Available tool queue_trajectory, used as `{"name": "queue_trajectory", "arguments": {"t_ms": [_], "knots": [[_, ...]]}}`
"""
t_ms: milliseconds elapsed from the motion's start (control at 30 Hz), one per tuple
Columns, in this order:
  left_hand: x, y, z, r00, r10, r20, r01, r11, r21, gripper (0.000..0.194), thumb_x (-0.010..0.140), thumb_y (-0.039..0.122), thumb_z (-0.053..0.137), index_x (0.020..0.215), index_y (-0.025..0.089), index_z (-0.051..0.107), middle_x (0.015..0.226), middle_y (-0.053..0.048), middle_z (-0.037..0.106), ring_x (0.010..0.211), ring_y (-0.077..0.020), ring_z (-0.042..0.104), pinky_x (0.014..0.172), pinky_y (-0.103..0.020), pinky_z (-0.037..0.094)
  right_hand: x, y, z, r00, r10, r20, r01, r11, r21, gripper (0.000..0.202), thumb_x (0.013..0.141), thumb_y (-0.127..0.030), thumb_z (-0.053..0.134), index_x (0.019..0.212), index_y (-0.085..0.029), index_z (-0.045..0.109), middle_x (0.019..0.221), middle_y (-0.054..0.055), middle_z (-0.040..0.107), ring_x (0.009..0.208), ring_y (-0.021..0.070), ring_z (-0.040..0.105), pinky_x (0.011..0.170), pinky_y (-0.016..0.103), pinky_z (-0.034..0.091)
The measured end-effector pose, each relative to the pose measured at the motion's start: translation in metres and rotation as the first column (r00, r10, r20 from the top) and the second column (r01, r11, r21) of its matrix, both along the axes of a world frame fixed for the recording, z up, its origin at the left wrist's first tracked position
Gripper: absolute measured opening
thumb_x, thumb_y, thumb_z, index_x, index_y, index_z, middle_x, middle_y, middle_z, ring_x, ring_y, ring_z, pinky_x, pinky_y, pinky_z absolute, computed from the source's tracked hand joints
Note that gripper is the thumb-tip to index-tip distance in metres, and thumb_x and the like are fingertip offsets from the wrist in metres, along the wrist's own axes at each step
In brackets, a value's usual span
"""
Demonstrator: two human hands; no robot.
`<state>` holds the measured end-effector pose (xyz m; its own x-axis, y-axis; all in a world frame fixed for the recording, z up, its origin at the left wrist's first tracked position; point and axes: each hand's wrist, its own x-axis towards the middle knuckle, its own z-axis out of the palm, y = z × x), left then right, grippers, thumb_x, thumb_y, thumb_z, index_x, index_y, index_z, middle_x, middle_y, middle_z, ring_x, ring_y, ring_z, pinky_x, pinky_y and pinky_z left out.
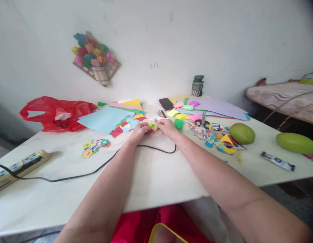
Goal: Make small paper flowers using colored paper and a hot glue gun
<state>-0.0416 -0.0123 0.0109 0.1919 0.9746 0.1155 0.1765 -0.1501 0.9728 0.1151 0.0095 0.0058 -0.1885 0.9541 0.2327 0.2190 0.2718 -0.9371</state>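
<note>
My left hand (pixel 140 132) and my right hand (pixel 166 127) meet over the middle of the table, both closed on a small yellow paper flower (pixel 152 125) with a green centre. Left of my left hand lie loose cut paper shapes (pixel 127 125) in red, blue, yellow and green. Farther left is a cluster of paper flowers (pixel 95 147) with coloured centres. A green clay lump (pixel 179 124) sits just right of my right hand. Behind it are packets of soft clay (pixel 182 116) in yellow, pink and green.
A black cable (pixel 95 171) crosses the table from a power strip (pixel 27 165). Scissors (pixel 203 119), paper scraps (pixel 226 141), a glue tube (pixel 278 161) and two green fruits (pixel 242 133) lie right. A red bag (pixel 60 113), coloured sheets (pixel 106 118), a phone (pixel 166 104) and a bottle (pixel 197 85) stand farther back.
</note>
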Motion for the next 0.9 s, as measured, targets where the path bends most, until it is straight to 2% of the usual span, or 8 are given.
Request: {"name": "queue_trajectory", "arguments": {"t_ms": [167,333,500,633,900], "knots": [[-0.0012,0.0025,-0.002,1.0,0.008,0.023,-0.008,1.0,-0.019,0.016,0.065,0.032,0.058,0.063,0.016,0.055,0.066,-0.004,0.066,0.066,-0.0146,0.058,0.068,-0.027,0.044,0.0001,0.0008,-0.0012,1.0,-0.02,-0.005,0.02,0.999,-0.039,0.024,0.069,-0.039,0.057,0.063,-0.016,0.056,0.056,0.002,0.058,0.053,0.0115,0.053,0.044,0.02,0.034],[-0.0011,0.0025,-0.0028,1.0,-0.007,-0.02,0.007,1.0,0.006,0.019,0.066,0.033,0.058,0.064,0.015,0.058,0.065,-0.004,0.065,0.062,-0.0134,0.056,0.066,-0.027,0.043,-0.0014,-0.0033,0.0015,0.992,0.07,-0.109,-0.083,0.989,-0.121,0.029,0.065,-0.044,0.063,0.069,-0.016,0.057,0.062,0.002,0.059,0.059,0.0122,0.057,0.039,0.018,0.032],[-0.0009,-0.0021,-0.0001,0.996,-0.049,-0.076,0.051,0.998,0.023,0.024,0.068,0.038,0.058,0.068,0.014,0.062,0.065,-0.004,0.065,0.061,-0.0137,0.055,0.064,-0.027,0.042,-0.0028,-0.0046,0.0013,0.994,0.073,-0.085,-0.081,0.992,-0.093,0.029,0.06,-0.042,0.068,0.065,-0.016,0.057,0.057,0.0,0.056,0.055,0.0104,0.053,0.038,0.017,0.03],[-0.0003,-0.0043,0.0014,0.996,-0.071,-0.054,0.071,0.997,0.006,0.026,0.067,0.04,0.059,0.071,0.015,0.062,0.066,-0.004,0.065,0.061,-0.0137,0.056,0.061,-0.026,0.041,-0.0026,-0.0033,0.0006,0.998,0.026,-0.064,-0.03,0.997,-0.076,0.033,0.059,-0.046,0.067,0.06,-0.016,0.054,0.053,-0.001,0.053,0.046,0.0086,0.046,0.038,0.019,0.029],[0.0012,-0.0048,0.0014,0.997,-0.059,-0.052,0.059,0.998,-0.001,0.031,0.067,0.045,0.06,0.068,0.014,0.06,0.066,-0.005,0.065,0.059,-0.013,0.055,0.059,-0.025,0.04,-0.0032,-0.0033,0.0013,1.0,0.0,-0.019,-0.001,0.998,-0.056,0.039,0.06,-0.052,0.064,0.055,-0.017,0.048,0.052,-0.002,0.051,0.044,0.0074,0.041,0.041,0.021,0.029]]}}
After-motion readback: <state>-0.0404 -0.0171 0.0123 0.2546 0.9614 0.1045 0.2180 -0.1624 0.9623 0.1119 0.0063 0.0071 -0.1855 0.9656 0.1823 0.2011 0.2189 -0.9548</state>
